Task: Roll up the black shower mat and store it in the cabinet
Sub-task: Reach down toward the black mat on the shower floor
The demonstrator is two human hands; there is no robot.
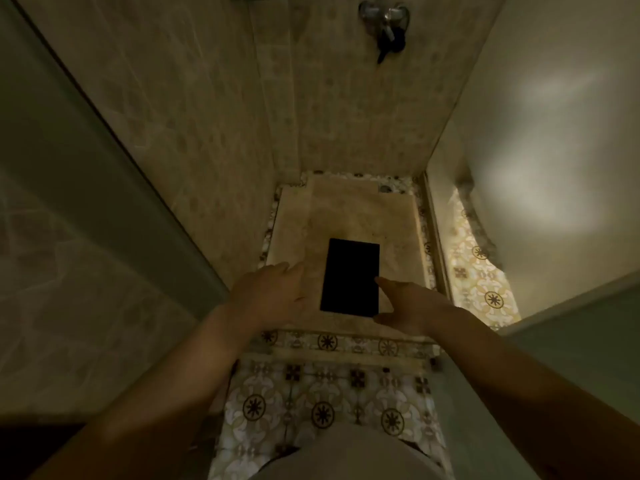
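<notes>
The black shower mat (pixel 350 277) lies flat and unrolled on the beige shower floor (pixel 360 216), its long side running away from me. My left hand (pixel 273 296) hovers just left of the mat, palm down, fingers spread, holding nothing. My right hand (pixel 405 303) is at the mat's near right corner with the index finger stretched toward its right edge and the thumb near the front corner. Whether the right hand touches the mat I cannot tell. No cabinet is in view.
Tiled shower walls rise on the left and at the back, with a chrome tap (pixel 384 19) high up. A glass panel (pixel 519 133) stands on the right. Patterned floor tiles (pixel 322 403) lie between me and the shower step.
</notes>
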